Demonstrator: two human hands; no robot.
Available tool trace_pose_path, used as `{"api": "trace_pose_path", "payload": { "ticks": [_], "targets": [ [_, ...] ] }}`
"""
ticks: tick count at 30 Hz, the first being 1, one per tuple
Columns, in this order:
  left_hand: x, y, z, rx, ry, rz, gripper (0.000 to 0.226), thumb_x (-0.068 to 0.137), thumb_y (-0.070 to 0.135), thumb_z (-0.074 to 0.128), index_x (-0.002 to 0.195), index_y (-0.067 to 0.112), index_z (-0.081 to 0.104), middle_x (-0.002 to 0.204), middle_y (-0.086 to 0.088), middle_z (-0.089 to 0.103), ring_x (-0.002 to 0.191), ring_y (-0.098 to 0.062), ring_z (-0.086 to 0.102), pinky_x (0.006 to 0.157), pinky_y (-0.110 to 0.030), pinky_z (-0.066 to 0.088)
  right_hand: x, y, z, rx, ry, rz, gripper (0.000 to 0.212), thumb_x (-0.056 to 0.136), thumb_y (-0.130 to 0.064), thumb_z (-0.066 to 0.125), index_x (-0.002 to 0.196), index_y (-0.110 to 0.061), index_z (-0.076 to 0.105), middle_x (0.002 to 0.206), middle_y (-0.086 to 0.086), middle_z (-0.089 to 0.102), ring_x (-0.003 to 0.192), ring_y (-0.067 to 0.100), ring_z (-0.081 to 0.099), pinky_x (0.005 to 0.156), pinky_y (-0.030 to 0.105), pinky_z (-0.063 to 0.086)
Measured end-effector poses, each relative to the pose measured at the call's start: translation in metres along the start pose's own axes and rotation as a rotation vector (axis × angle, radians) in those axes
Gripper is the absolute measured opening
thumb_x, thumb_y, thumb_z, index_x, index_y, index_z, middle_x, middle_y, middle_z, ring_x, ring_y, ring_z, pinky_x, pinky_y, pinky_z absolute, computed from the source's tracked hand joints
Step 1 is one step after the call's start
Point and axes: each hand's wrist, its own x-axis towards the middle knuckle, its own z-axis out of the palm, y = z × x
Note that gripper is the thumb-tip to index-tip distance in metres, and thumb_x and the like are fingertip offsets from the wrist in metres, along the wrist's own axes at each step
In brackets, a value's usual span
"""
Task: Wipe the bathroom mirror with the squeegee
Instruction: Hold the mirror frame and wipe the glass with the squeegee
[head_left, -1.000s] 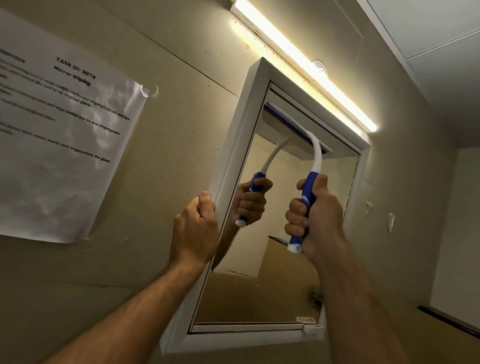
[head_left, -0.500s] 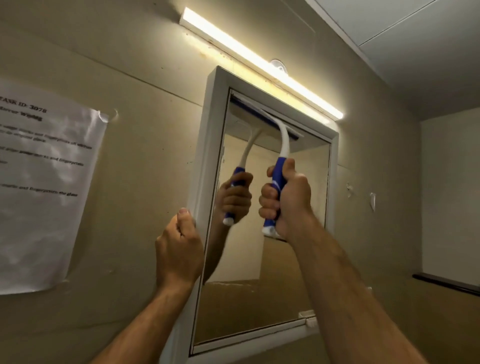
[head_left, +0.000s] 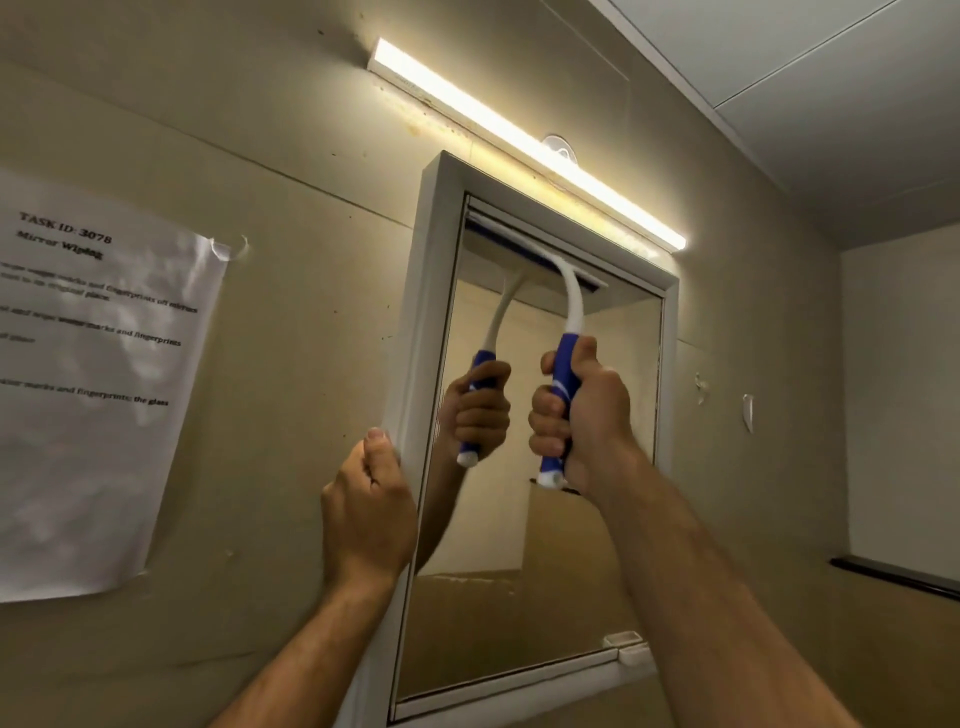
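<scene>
A mirror (head_left: 587, 519) in a white frame (head_left: 415, 322) hangs on the beige wall. My right hand (head_left: 587, 415) is shut on the blue grip of a white, curved-neck squeegee (head_left: 571, 306). Its blade lies against the glass along the mirror's top edge. My left hand (head_left: 369, 509) grips the left side of the frame, thumb on the outer edge. The glass reflects the squeegee and my right hand.
A lit strip light (head_left: 519, 140) runs just above the mirror. A printed task sheet (head_left: 88, 384) is taped to the wall at the left. A dark ledge (head_left: 893, 574) projects from the right wall. A small white clip (head_left: 631, 649) sits at the frame's lower right corner.
The view has shifted, so the mirror sits further right and lower in frame. The squeegee blade stays at the top of the glass; both hands keep their grips.
</scene>
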Motion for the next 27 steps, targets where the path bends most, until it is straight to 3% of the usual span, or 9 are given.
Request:
{"api": "trace_pose_path", "payload": {
  "ticks": [4, 8, 11, 13, 17, 22, 27],
  "targets": [
    [-0.001, 0.002, -0.001, -0.074, 0.005, -0.015, 0.044, 0.105, 0.026, 0.027, 0.076, 0.006, 0.054, 0.061, 0.003, 0.046, 0.054, -0.003, 0.04, 0.047, -0.004, 0.035, 0.004, 0.002, 0.004, -0.018, 0.017, -0.019, 0.046, 0.098, -0.056, 0.031, 0.084, -0.017, 0.05, 0.05, -0.004, 0.035, 0.039, 0.009, 0.026, 0.034, 0.021, 0.025],
    [-0.001, 0.0, -0.001, -0.081, -0.001, -0.009, 0.048, 0.104, 0.03, 0.026, 0.075, 0.005, 0.054, 0.065, -0.012, 0.054, 0.054, -0.013, 0.046, 0.046, -0.016, 0.03, -0.006, 0.016, 0.0, -0.035, 0.018, -0.005, 0.047, 0.098, -0.057, 0.03, 0.082, -0.017, 0.049, 0.048, -0.004, 0.035, 0.037, 0.009, 0.025, 0.034, 0.021, 0.024],
    [-0.001, 0.001, -0.002, -0.07, 0.01, -0.009, 0.048, 0.104, 0.031, 0.026, 0.073, 0.006, 0.053, 0.062, -0.006, 0.05, 0.053, -0.01, 0.042, 0.046, -0.014, 0.028, -0.002, 0.007, 0.002, -0.025, 0.017, -0.009, 0.047, 0.099, -0.055, 0.029, 0.082, -0.016, 0.049, 0.048, -0.004, 0.035, 0.036, 0.009, 0.026, 0.033, 0.02, 0.025],
    [-0.002, 0.001, -0.002, -0.075, 0.007, -0.002, 0.048, 0.104, 0.031, 0.027, 0.071, 0.006, 0.052, 0.063, -0.011, 0.052, 0.052, -0.013, 0.043, 0.047, -0.021, 0.029, 0.004, -0.001, 0.005, -0.022, 0.021, -0.022, 0.046, 0.099, -0.055, 0.03, 0.083, -0.016, 0.049, 0.049, -0.004, 0.035, 0.036, 0.009, 0.026, 0.033, 0.02, 0.025],
    [-0.001, 0.001, -0.002, -0.073, 0.007, 0.003, 0.049, 0.104, 0.031, 0.026, 0.073, 0.005, 0.053, 0.063, -0.011, 0.053, 0.052, -0.012, 0.043, 0.046, -0.021, 0.027, 0.007, 0.004, 0.006, -0.026, 0.033, -0.021, 0.046, 0.098, -0.057, 0.03, 0.085, -0.017, 0.05, 0.051, -0.004, 0.034, 0.038, 0.009, 0.025, 0.034, 0.021, 0.024],
    [-0.002, 0.001, -0.003, -0.091, -0.008, 0.006, 0.049, 0.104, 0.033, 0.025, 0.071, 0.008, 0.051, 0.062, -0.012, 0.051, 0.053, -0.017, 0.043, 0.046, -0.024, 0.028, -0.033, 0.053, -0.015, -0.03, 0.05, 0.07, 0.05, 0.092, -0.062, 0.035, 0.084, -0.016, 0.052, 0.051, -0.003, 0.037, 0.039, 0.011, 0.027, 0.036, 0.022, 0.024],
    [-0.003, -0.001, -0.003, -0.098, -0.032, -0.009, 0.049, 0.104, 0.036, 0.024, 0.071, 0.01, 0.049, 0.06, -0.008, 0.046, 0.052, -0.018, 0.042, 0.047, -0.025, 0.03, -0.109, 0.113, -0.037, 0.076, 0.152, 0.301, 0.056, 0.071, -0.061, 0.045, 0.082, -0.007, 0.052, 0.048, 0.004, 0.036, 0.032, 0.013, 0.028, 0.034, 0.017, 0.023]
  ]
}}
